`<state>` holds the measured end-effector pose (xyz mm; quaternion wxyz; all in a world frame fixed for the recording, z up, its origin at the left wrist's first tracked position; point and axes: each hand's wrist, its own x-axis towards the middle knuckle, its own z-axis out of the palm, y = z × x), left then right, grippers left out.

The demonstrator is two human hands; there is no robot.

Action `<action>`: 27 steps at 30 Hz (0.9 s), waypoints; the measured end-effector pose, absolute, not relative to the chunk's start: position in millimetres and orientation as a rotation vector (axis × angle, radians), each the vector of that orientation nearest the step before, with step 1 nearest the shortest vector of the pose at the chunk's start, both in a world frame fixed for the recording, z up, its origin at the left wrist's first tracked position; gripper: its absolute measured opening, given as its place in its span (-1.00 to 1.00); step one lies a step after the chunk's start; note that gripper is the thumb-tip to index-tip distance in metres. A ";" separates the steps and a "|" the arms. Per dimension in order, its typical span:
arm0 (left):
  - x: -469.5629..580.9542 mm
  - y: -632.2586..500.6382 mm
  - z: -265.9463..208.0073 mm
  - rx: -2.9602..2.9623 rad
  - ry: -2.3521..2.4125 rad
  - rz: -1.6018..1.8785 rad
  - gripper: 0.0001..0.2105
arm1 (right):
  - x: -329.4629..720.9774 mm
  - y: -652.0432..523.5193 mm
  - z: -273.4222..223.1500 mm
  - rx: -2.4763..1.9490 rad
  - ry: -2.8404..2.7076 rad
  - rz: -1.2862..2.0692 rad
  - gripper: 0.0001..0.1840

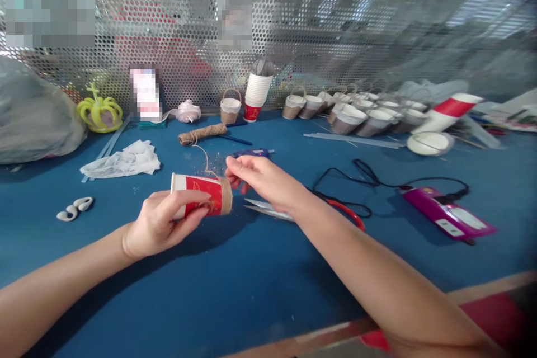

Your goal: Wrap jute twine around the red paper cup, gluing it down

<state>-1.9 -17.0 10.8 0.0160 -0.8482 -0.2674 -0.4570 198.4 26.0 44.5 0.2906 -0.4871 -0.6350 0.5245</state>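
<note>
My left hand (157, 221) grips a red and white paper cup (200, 193) lying on its side in the air, its white rim toward the left. Brown twine (226, 196) is wound in a band around the cup's base end. Beside that end, my right hand (247, 173) is closed, thumb and fingers pinched at the twine; the fingertips partly hide the strand. That loose strand leads back to a twine roll (202, 134) behind the cup. Below my right wrist lie scissors (271, 210) with orange-red handles, partly covered by the forearm. A blue glue gun (254, 152) lies behind my right hand.
Many twine-wrapped cups (350, 114) stand at the back right, near a stack of paper cups (257, 92). A purple power strip (448, 215) with a black cord lies right. White crumpled plastic (126, 159) and a grey-white three-looped object (74, 208) lie left. A perforated metal screen (285, 22) borders the back.
</note>
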 end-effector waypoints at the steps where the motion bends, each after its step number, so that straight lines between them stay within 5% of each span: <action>1: -2.3 -15.7 9.5 -2.619 -0.844 -1.435 -0.91 | 199.2 25.1 46.0 -1.271 -1.705 1.460 -0.61; 7: -4.4 -11.3 3.7 -2.752 -0.922 -1.484 -0.76 | 197.1 20.8 37.9 -1.122 -1.471 1.645 -0.69; 17: 1.4 -3.8 7.9 -2.983 -2.091 -2.436 -0.61 | 199.8 2.6 37.6 -1.184 -2.024 1.153 -0.75; 27: 0.9 -2.7 4.4 -3.136 -2.017 -1.629 -0.68 | 201.9 3.0 24.7 -1.321 -2.192 1.019 -0.70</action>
